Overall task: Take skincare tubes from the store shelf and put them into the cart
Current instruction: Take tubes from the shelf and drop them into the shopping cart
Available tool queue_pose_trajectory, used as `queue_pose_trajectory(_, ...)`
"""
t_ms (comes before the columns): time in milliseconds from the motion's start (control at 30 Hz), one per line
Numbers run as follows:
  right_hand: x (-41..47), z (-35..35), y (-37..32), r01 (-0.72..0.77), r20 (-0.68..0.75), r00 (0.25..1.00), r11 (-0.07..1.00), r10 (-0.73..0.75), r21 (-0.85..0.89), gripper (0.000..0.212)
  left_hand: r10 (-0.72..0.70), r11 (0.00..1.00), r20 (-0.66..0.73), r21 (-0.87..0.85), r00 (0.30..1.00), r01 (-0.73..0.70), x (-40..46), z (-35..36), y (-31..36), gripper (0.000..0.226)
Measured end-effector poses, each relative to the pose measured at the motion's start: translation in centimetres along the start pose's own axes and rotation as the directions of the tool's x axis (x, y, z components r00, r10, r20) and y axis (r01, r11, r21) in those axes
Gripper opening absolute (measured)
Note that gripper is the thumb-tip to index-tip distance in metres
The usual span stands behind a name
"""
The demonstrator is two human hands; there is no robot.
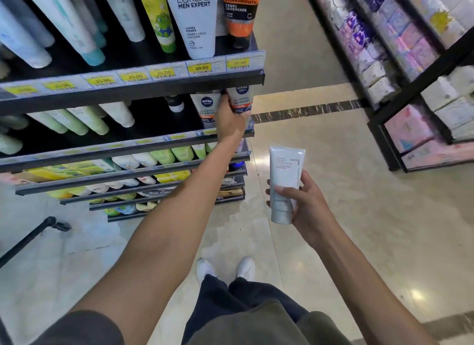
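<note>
Two arms out: left hand [230, 118] grip around Nivea tube [241, 99] on shelf [133, 88]; right hand [300, 201] grip holding white tube [284, 172].

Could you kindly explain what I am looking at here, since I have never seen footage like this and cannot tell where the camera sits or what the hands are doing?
There is no machine: a person wears one wide-angle camera on the head, looking down at their own arms, legs and white shoes. The left hand reaches to a store shelf and grips a Nivea Men tube at its right end, beside a second Nivea tube. The right hand holds a pale Innisfree tube above the floor. The shelf above carries a L'Oreal tube and yellow price tags. A black bar at lower left may be the cart.
</note>
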State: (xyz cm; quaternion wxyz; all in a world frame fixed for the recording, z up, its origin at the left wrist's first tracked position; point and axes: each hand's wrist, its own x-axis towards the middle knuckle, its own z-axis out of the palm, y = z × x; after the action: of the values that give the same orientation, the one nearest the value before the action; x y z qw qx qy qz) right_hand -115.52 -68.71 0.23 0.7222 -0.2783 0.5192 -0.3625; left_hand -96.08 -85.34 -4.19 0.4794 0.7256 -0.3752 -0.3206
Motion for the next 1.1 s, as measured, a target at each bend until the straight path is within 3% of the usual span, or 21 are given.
queue_pose_trajectory(467, -1.1, -0.8, 1.6, -0.029, -0.024, 0.999, 1.000, 0.029, 0.004, 0.056, 0.074, 0.982, 0.015, 0.173, 0.997, -0.076, 1.7, 1.1, -2.0, 0.049)
queue_pose_trajectory(767, -0.6, -0.6, 1.5, -0.006, -0.005, 1.000, 1.000, 0.007, 0.017, 0.057, 0.049, 0.977, 0.034, 0.204, 0.998, -0.055, 1.9, 1.4, -2.2, 0.052)
queue_pose_trajectory(1100, -0.3, -0.7, 1.7, 0.010, 0.012, 1.000, 0.999, -0.011, 0.042, 0.065, -0.016, 0.973, 0.003, 0.230, 1.000, 0.015, 2.2, 1.1, -2.0, 0.039)
